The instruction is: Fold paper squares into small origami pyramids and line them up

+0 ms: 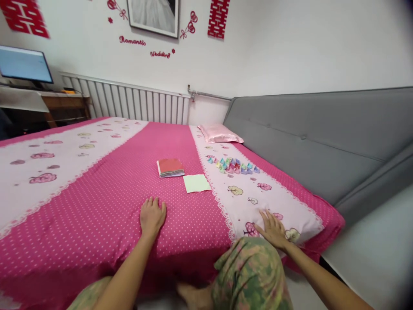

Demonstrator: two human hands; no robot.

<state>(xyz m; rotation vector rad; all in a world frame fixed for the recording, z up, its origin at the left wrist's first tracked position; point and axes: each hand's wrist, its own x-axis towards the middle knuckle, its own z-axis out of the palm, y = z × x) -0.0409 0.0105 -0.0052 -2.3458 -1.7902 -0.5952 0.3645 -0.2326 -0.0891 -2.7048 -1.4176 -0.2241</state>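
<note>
My left hand rests palm down on the pink dotted part of the bedspread, fingers stretched out and holding nothing. To the right, my right hand lies flat on the pale printed strip near the bed's front edge, its fingers spread. Beyond my left hand sits a stack of square paper with a red sheet on top. Beside it, at the stack's right corner, lies a single pale green paper sheet. Farther right is a cluster of several small folded paper pieces in pastel colours.
A pink pillow lies at the far end by the grey headboard. Behind the bed runs a white radiator with a pipe. At the far left a monitor stands on a wooden desk. My bent knee is at the bed's edge.
</note>
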